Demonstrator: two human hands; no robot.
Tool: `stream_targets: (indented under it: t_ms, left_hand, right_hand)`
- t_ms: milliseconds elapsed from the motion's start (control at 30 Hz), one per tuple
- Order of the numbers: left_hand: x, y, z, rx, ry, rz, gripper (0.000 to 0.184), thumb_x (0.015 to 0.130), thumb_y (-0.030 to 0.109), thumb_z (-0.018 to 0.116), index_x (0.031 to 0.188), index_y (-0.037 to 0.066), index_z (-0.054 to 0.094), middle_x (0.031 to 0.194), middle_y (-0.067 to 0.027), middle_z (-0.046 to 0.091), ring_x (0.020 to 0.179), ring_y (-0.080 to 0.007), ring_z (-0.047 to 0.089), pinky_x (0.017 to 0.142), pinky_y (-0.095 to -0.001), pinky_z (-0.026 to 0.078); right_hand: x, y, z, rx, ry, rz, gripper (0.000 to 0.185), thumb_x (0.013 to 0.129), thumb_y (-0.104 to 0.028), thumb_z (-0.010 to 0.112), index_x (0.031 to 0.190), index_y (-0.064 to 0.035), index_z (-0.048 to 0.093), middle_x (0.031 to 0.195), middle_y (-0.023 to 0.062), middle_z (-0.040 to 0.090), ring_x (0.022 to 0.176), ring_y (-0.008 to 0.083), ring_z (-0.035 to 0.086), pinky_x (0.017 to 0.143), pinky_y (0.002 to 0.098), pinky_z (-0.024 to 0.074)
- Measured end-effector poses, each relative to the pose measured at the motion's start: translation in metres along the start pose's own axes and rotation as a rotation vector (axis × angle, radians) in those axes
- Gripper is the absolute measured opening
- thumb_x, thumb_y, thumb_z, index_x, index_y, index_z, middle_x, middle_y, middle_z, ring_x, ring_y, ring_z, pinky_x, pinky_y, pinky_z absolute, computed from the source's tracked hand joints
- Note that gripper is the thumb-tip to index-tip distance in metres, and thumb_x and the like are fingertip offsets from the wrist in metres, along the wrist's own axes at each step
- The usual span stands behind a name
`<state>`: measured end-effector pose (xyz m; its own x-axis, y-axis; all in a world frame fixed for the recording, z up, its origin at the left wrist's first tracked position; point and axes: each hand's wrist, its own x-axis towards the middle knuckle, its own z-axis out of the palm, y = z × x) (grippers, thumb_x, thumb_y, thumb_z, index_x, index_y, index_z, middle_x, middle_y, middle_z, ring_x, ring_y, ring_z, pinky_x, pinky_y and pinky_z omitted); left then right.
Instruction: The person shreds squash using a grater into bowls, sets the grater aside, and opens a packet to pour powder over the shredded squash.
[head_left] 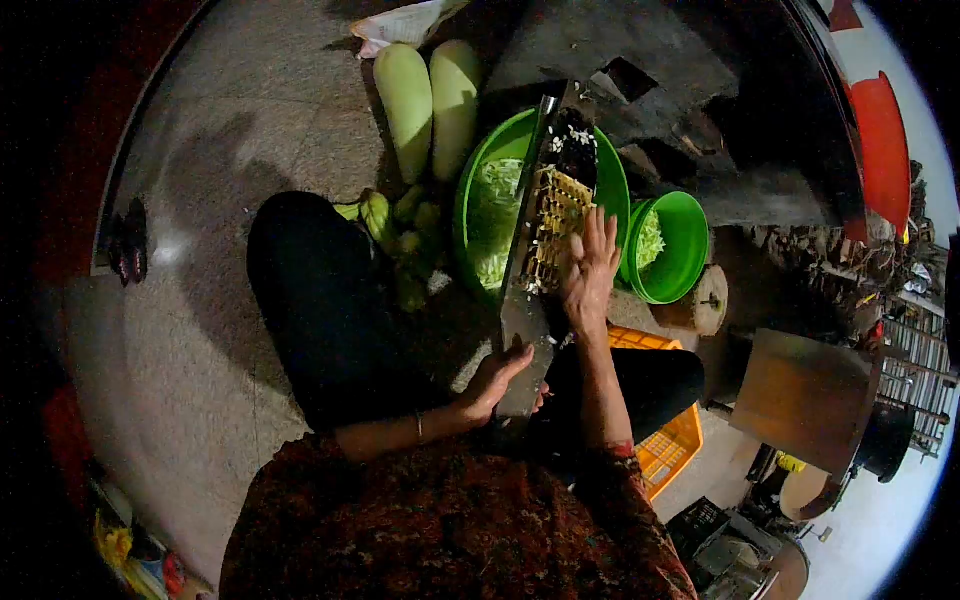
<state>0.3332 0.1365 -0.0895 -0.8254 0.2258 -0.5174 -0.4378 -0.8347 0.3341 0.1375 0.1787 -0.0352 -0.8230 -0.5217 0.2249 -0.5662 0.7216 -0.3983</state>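
A long board with a yellowish grater section (552,215) lies across a large green basin (468,215), with white bits scattered on it. My left hand (497,383) is wrapped round the board's near end. Over the grater's right edge is my right hand (594,268), its fingers extended and partly spread, with nothing visible in it. Pale green shreds (495,200) lie in the basin. To the right stands a green bucket (685,250) with more shreds inside.
Two large pale gourds (405,110) lie beyond the basin's left side, near several green pieces (410,240). An orange crate (672,455) is beside my right leg. Further right are a round wooden block (712,300) and a wooden board (805,395).
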Motion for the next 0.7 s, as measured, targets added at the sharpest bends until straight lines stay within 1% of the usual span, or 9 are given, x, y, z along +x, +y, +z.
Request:
stream_targets:
  t_ms: [100,167,233,300,333,400,433,500,700]
  left_hand:
    - [0.014,-0.027,-0.010,0.172,0.159,0.304,0.045,0.092,0.044,0.047,0.105,0.002,0.056,0.083,-0.0120,0.063,0.069,-0.0205,0.063,0.064,-0.0334,0.053]
    - [-0.011,0.019,0.025,-0.050,0.171,-0.033,0.048,0.092,0.045,0.047,0.108,0.002,0.056,0.089,-0.0106,0.063,0.075,-0.0191,0.063,0.069,-0.0328,0.052]
    - [-0.032,0.030,0.029,0.127,-0.103,0.320,0.048,0.091,0.046,0.047,0.109,0.002,0.056,0.092,-0.0099,0.063,0.078,-0.0185,0.062,0.071,-0.0326,0.052]
    - [-0.036,0.035,0.026,0.088,-0.186,0.205,0.054,0.092,0.048,0.044,0.119,0.002,0.048,0.112,-0.0110,0.047,0.099,-0.0190,0.047,0.085,-0.0344,0.040]
    - [-0.027,0.038,0.022,-0.050,-0.128,-0.081,0.060,0.092,0.050,0.040,0.128,0.002,0.040,0.130,-0.0125,0.032,0.118,-0.0198,0.031,0.098,-0.0363,0.028]
    - [-0.024,0.033,0.019,0.032,-0.029,-0.031,0.060,0.092,0.051,0.040,0.128,0.003,0.039,0.126,-0.0134,0.031,0.114,-0.0208,0.031,0.096,-0.0370,0.029]
    - [-0.025,0.028,0.021,0.254,0.004,0.312,0.054,0.091,0.050,0.043,0.117,0.003,0.046,0.104,-0.0129,0.047,0.092,-0.0210,0.047,0.080,-0.0358,0.041]
    - [-0.023,0.025,0.022,0.347,0.020,0.450,0.050,0.091,0.049,0.046,0.109,0.003,0.051,0.083,-0.0126,0.063,0.070,-0.0211,0.063,0.066,-0.0346,0.053]
    - [-0.007,0.021,0.008,-0.029,-0.072,-0.144,0.050,0.091,0.048,0.046,0.113,0.003,0.048,0.083,-0.0135,0.063,0.071,-0.0215,0.064,0.065,-0.0341,0.053]
  right_hand:
    - [0.042,0.017,0.023,-0.027,-0.003,0.059,0.052,0.094,-0.037,0.035,0.142,-0.0183,0.028,0.148,0.0090,0.025,0.137,0.0348,0.014,0.104,0.0615,0.0107]
    - [0.069,0.024,0.031,-0.080,-0.031,0.110,0.052,0.094,-0.038,0.035,0.143,-0.0205,0.026,0.148,0.0089,0.022,0.137,0.0352,0.014,0.103,0.0629,0.0111]
    - [0.105,0.053,0.060,-0.137,-0.065,0.132,0.053,0.094,-0.038,0.036,0.143,-0.0220,0.025,0.149,0.0097,0.020,0.137,0.0357,0.013,0.102,0.0642,0.0116]
    - [0.134,0.110,0.104,-0.202,-0.105,0.127,0.054,0.094,-0.039,0.037,0.143,-0.0226,0.024,0.149,0.0116,0.018,0.137,0.0365,0.013,0.102,0.0653,0.0121]
    - [0.138,0.061,0.070,-0.148,-0.253,0.283,0.054,0.094,-0.041,0.035,0.144,-0.0242,0.022,0.149,0.0144,0.016,0.137,0.0369,0.012,0.101,0.0653,0.0127]
    - [0.134,0.057,0.053,0.057,-0.228,0.166,0.056,0.093,-0.045,0.036,0.144,-0.0246,0.021,0.149,0.0156,0.016,0.137,0.0373,0.011,0.102,0.0640,0.0125]
    - [0.132,0.053,0.043,0.151,-0.215,0.108,0.058,0.093,-0.047,0.037,0.144,-0.0248,0.021,0.149,0.0162,0.016,0.137,0.0375,0.011,0.103,0.0633,0.0125]
    - [0.089,0.034,0.016,0.061,-0.296,-0.067,0.066,0.089,-0.051,0.043,0.144,-0.0230,0.020,0.149,0.0160,0.016,0.137,0.0380,0.010,0.104,0.0603,0.0117]
    - [0.038,0.007,-0.018,-0.006,-0.252,-0.239,0.094,0.074,-0.056,0.062,0.145,-0.0137,0.016,0.148,0.0165,0.016,0.137,0.0369,0.010,0.108,0.0510,0.0133]
